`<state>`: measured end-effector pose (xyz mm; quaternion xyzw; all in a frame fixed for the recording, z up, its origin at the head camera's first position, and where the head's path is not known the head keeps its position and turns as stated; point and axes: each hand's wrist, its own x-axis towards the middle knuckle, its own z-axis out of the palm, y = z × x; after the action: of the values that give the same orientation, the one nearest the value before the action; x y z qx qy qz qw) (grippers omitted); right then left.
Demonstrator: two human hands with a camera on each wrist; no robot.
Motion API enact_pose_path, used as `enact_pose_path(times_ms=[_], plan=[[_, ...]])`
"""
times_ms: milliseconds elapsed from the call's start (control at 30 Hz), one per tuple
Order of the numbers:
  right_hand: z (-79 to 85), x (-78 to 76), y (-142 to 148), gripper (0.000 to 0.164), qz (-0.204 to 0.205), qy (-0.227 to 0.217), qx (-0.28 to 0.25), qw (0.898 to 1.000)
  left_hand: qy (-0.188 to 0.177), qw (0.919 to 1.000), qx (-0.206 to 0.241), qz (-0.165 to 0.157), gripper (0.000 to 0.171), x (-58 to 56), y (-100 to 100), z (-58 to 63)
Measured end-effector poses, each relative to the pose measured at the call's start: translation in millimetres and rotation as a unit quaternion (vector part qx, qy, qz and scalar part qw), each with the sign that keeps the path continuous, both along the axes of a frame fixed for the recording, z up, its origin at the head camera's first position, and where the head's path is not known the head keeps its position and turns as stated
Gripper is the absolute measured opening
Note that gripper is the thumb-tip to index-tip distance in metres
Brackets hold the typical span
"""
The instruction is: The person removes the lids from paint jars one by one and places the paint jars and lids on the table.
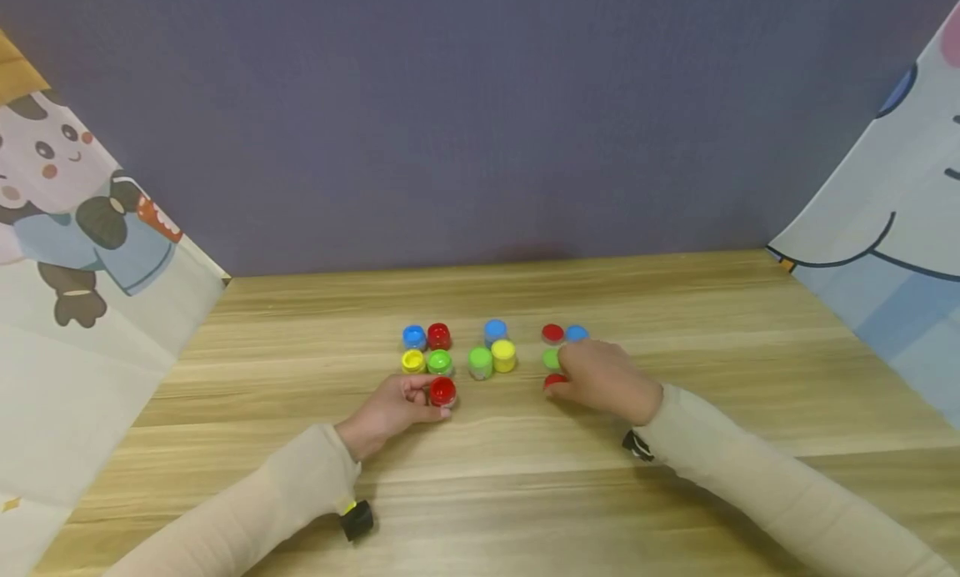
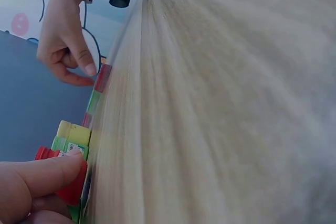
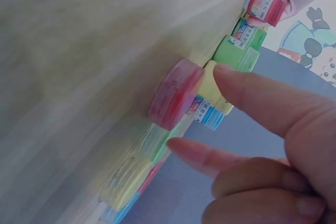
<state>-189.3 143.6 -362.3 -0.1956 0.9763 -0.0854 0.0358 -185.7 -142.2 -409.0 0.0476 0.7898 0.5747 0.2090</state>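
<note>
My left hand [image 1: 390,410] grips a small red jar [image 1: 443,392] by its sides, thumb on the near side and fingers on the far side. The jar's top is uncovered, and a printed label shows on its side in the right wrist view. My right hand [image 1: 609,378] is over a group of flat lids at the right. Its thumb and index finger are spread apart around a red lid [image 3: 176,95], and its other fingers curl in. Beside that lid lie a green lid [image 1: 552,358] and a yellow lid [image 3: 125,182], the latter hidden by my hand in the head view.
Uncovered blue [image 1: 414,337], red [image 1: 438,336], yellow [image 1: 413,362] and green [image 1: 440,363] jars stand beyond my left hand. Lidded blue [image 1: 495,333], green [image 1: 481,363] and yellow [image 1: 504,356] jars stand mid-table. Another red lid [image 1: 552,333] and a blue lid [image 1: 577,333] lie farther back.
</note>
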Motion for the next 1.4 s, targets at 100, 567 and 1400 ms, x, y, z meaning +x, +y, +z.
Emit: enact_pose_path(times_ms=[100,567,1400], plan=[[2.1,-2.2,-4.4,0.042,0.007,0.016,-0.016,1.0,0.001,1.0,-0.004,0.001,0.049,-0.5,-0.4,-0.7],[2.4,-17.0,-27.3,0.044,0.022,0.008,-0.062,0.998,0.003,0.9998,-0.005,-0.022,0.048,-1.6,-1.3,-2.6],[-3.1,-34.3,-53.7,0.028,0.001,0.011,-0.033,0.999,-0.011,0.9997,-0.003,-0.02,0.058,-2.4,-1.9,0.5]])
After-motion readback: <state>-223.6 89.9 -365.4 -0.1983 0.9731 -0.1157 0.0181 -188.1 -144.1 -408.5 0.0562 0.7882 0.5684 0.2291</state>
